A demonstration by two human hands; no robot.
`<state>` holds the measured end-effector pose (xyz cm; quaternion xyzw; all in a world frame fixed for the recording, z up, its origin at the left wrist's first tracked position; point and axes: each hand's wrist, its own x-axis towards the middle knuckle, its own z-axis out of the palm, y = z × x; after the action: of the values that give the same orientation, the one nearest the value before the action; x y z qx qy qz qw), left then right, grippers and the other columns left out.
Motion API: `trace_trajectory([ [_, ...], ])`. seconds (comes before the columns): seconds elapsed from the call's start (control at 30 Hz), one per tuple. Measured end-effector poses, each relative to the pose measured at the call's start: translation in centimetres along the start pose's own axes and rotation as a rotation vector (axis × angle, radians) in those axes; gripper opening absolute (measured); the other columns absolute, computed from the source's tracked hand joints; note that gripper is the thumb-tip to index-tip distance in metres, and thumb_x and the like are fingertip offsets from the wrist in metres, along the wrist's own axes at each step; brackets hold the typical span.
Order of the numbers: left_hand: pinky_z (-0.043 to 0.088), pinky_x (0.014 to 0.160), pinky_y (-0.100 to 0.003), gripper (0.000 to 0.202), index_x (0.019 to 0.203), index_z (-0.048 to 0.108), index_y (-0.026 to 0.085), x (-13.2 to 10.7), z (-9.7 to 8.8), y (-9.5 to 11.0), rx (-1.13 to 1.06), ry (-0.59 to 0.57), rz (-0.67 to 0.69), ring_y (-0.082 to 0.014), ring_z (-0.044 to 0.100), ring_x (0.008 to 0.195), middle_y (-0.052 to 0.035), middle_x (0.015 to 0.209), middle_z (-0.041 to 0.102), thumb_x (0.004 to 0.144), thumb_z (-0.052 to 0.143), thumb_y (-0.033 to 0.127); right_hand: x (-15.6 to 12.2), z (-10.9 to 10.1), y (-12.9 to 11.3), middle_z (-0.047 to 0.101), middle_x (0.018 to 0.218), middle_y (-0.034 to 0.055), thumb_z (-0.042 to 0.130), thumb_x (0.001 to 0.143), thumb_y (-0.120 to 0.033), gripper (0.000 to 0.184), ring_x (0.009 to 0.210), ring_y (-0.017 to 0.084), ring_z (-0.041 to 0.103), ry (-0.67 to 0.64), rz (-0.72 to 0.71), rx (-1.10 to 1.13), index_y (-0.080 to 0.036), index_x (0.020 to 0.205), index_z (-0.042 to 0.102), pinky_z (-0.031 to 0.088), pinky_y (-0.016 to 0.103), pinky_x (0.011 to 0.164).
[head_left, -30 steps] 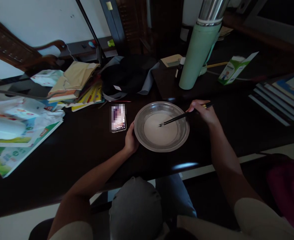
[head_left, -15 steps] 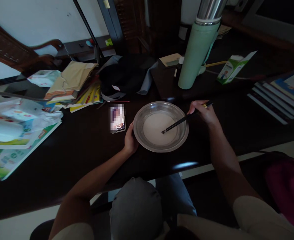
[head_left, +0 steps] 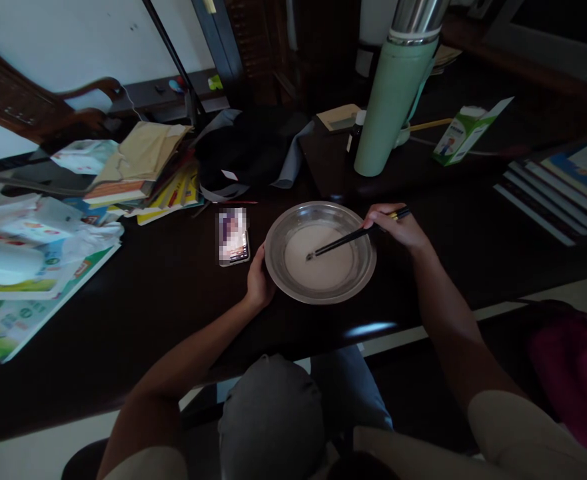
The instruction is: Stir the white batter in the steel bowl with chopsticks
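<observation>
A wide metal bowl [head_left: 279, 280] rests on the dark table, holding a whitish liquid or batter [head_left: 313, 267]. Against the bowl's left side is my left hand [head_left: 260, 280], gripping the rim and wall; its fingertips are partly hidden by the bowl. My right hand [head_left: 396, 225] is closed around black chopsticks [head_left: 346, 239] with gold-banded upper ends. Their tips dip into the whitish contents near the middle of the bowl. A phone [head_left: 234, 237] with a lit, blurred-out screen lies just left of the bowl.
Behind the bowl stand a tall green thermos [head_left: 393, 107] and a small dark bottle [head_left: 356, 137]. A green-white carton [head_left: 466, 133] and stacked books [head_left: 548, 193] are at the right. Papers and packets [head_left: 143, 157] and a black bag [head_left: 253, 150] lie at the back left.
My right hand has moved left with the chopsticks, and their tips have shifted left and slightly away through the whitish contents. My left hand stays on the bowl.
</observation>
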<state>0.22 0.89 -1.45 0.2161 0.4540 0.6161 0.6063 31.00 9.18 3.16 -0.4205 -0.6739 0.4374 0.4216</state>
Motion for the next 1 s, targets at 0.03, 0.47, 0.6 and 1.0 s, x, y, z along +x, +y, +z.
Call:
trace_trajectory([
  [0.03, 0.052, 0.102, -0.037, 0.025, 0.101, 0.072, 0.023, 0.02, -0.02, -0.02, -0.003, -0.002, 0.002, -0.0251, 0.068, 0.114, -0.0016, 0.104, 0.077, 0.087, 0.063, 0.042, 0.02, -0.02, 0.01, 0.073, 0.068, 0.0015, 0.069, 0.083, -0.057, 0.038, 0.061, 0.014, 0.06, 0.018, -0.005, -0.002, -0.023, 0.067, 0.076, 0.039, 0.03, 0.058],
  [0.47, 0.052, 0.102, -0.038, 0.024, 0.1, 0.071, 0.023, -0.14, 0.22, 0.19, -0.007, 0.0, -0.01, -0.0257, 0.067, 0.115, -0.0019, 0.101, 0.077, 0.088, 0.061, 0.041, 0.09, -0.1, 0.09, 0.072, 0.066, 0.0011, 0.068, 0.084, -0.056, 0.039, 0.057, 0.013, 0.055, 0.061, -0.012, 0.018, -0.024, 0.064, 0.075, 0.033, 0.029, 0.054],
  [0.6, 0.051, 0.103, -0.038, 0.024, 0.099, 0.071, 0.023, -0.13, 0.28, 0.16, 0.001, -0.001, -0.003, -0.026, 0.067, 0.116, -0.0015, 0.103, 0.077, 0.087, 0.062, 0.041, 0.06, -0.28, 0.27, 0.07, 0.061, 0.0017, 0.067, 0.084, -0.058, 0.044, 0.058, 0.015, 0.06, 0.098, -0.012, 0.089, -0.024, 0.057, 0.072, 0.037, 0.03, 0.055],
  [1.0, 0.053, 0.099, -0.037, 0.025, 0.099, 0.071, 0.023, 0.05, 0.09, 0.03, 0.011, -0.012, 0.014, -0.0248, 0.069, 0.11, -0.0016, 0.102, 0.077, 0.086, 0.063, 0.043, 0.03, -0.2, 0.32, 0.069, 0.06, 0.0014, 0.067, 0.084, -0.058, 0.044, 0.057, 0.014, 0.059, 0.108, -0.005, 0.081, -0.023, 0.057, 0.072, 0.036, 0.03, 0.055],
])
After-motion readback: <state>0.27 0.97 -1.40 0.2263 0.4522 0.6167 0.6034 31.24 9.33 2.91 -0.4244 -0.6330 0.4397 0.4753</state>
